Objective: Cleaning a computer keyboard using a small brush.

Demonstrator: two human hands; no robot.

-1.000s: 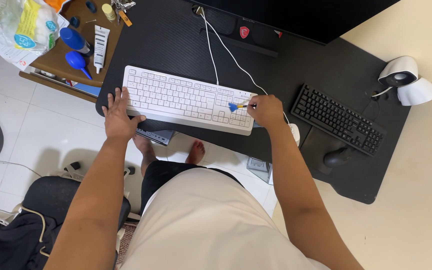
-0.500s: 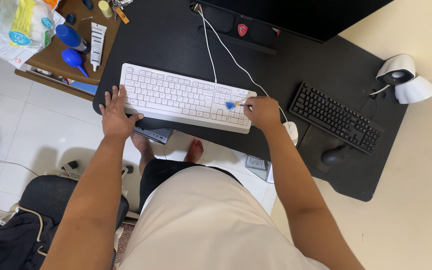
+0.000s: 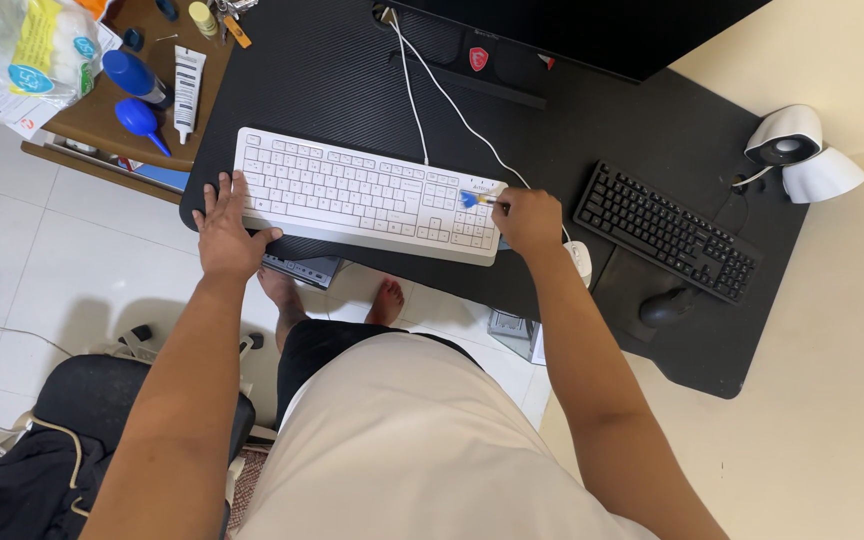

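Note:
A white keyboard (image 3: 352, 195) lies on a black desk mat (image 3: 352, 80). My left hand (image 3: 224, 230) rests flat on the keyboard's left front corner, fingers spread. My right hand (image 3: 529, 222) grips a small brush with blue bristles (image 3: 472, 199). The bristles touch the keys near the keyboard's right end. A white cable (image 3: 452, 105) runs from the keyboard's back edge up toward the monitor (image 3: 592, 30).
A black keyboard (image 3: 664, 244) and black mouse (image 3: 664, 309) lie to the right, a white mouse (image 3: 578, 260) just behind my right wrist. White speakers (image 3: 802, 150) stand far right. A brown side table (image 3: 102, 110) at left holds a blue blower (image 3: 137, 120), a tube and a bag.
The brush tip has moved a little toward the keyboard's back edge on the right-hand keys. My left hand has stayed on the left corner. The view has drifted slightly.

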